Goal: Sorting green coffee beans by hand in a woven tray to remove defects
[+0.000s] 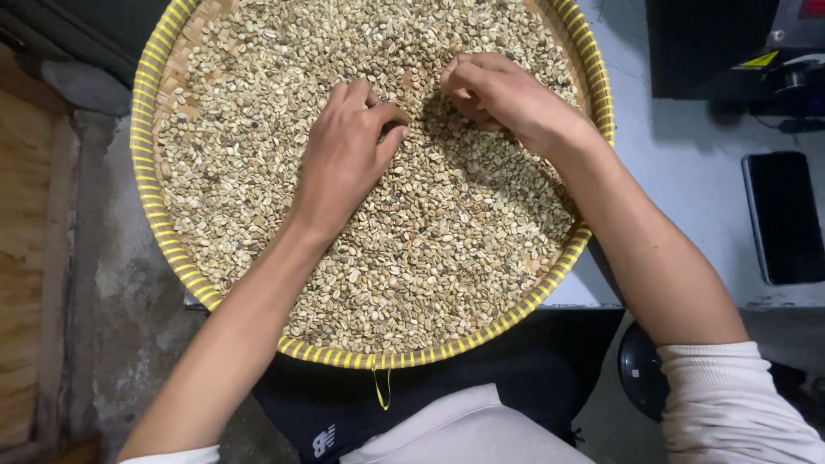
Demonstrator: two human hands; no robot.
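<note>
A wide round woven tray with a yellow rim (144,185) is filled with pale green-beige beans (430,249), a few of them dark. My left hand (344,155) lies palm down on the beans near the tray's middle, fingers curled and thumb pressed against the fingertips. My right hand (498,90) rests on the beans just to the right and farther back, its fingers bent and pinched together at the tips. Whether either hand pinches a bean is hidden by the fingers.
The tray rests on a white table (687,172) and overhangs its near edge above my lap. A dark phone (784,216) lies on the table at the right. Dark equipment (739,51) stands at the back right. A wooden board (30,258) and concrete floor are at the left.
</note>
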